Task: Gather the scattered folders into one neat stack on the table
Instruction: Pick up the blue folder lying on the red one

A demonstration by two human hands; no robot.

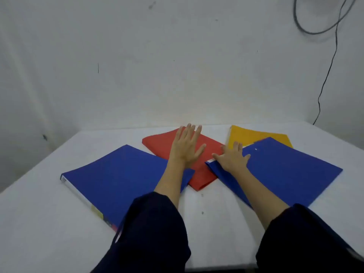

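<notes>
Several folders lie scattered on the white table. A blue folder with a white spine lies at the left. A red folder sits in the middle, its near corner over the left blue one. A second blue folder lies at the right, overlapping a yellow folder behind it. My left hand rests flat on the red folder, fingers spread. My right hand lies flat on the left corner of the right blue folder, fingers apart.
A white wall rises directly behind the table's far edge. A black cable hangs down the wall at the right. My dark sleeves cover the near middle of the table.
</notes>
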